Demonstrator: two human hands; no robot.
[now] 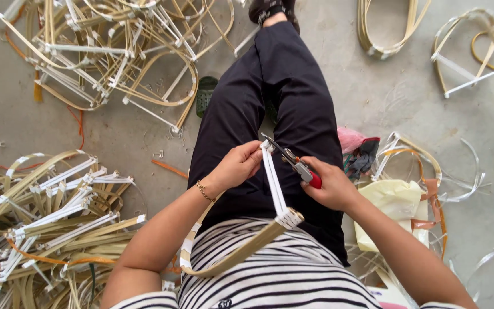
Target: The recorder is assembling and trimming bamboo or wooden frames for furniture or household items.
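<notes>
My left hand (pixel 236 165) pinches the far end of a white strap (pixel 274 183) that runs across a curved bamboo frame (pixel 241 252) resting in my lap. My right hand (pixel 334 184) grips red-handled cutting pliers (pixel 298 164), whose metal jaws touch the strap's far end right beside my left fingers. The near end of the strap is wound around the bamboo strip at a white wrapped joint (pixel 289 218). A thin bracelet sits on my left wrist. My legs in dark trousers (pixel 281 103) stretch away over the concrete floor.
Heaps of bamboo frames with white straps lie at the left (pixel 47 212) and upper left (pixel 110 51). More curved frames lie at the top right (pixel 470 51). A yellow bag (pixel 393 200), a pink cloth (pixel 350 139) and loose strips sit by my right side.
</notes>
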